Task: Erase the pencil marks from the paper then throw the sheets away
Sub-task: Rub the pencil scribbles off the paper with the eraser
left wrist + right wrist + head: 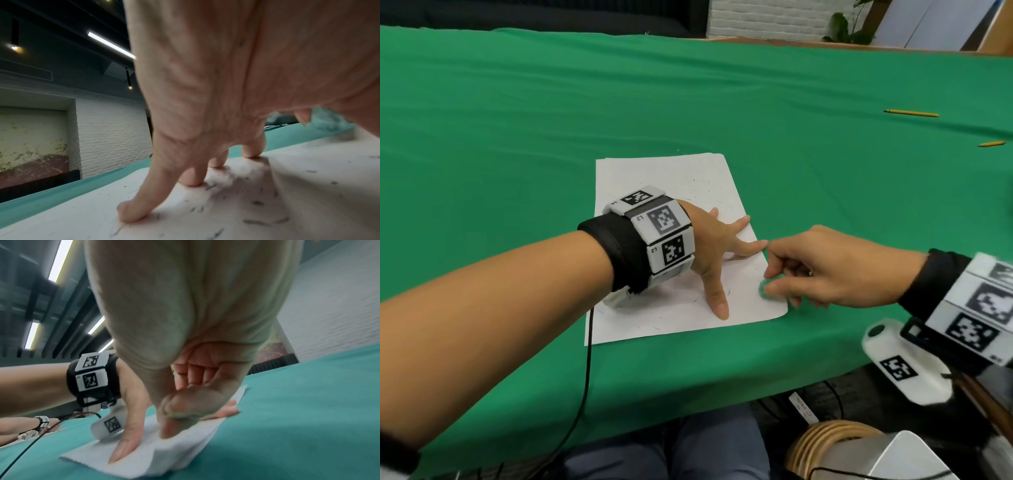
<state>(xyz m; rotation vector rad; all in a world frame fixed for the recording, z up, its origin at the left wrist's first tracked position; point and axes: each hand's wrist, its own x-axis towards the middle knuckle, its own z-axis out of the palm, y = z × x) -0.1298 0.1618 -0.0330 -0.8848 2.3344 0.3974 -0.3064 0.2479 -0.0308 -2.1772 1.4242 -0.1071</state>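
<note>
A small stack of white paper sheets lies on the green table, strewn with dark eraser crumbs. My left hand rests on the sheets with its fingers spread straight, pressing them down. At the paper's near right corner my right hand pinches a small green eraser against the sheet. The eraser shows blurred past my left palm. In the right wrist view my right thumb hides the eraser, and the left hand lies flat on the paper.
Two yellow pencils lie far right on the cloth. The table's near edge runs just behind my wrists, and a black cable hangs over it. A metal bin stands below right. Another person's arm rests far left.
</note>
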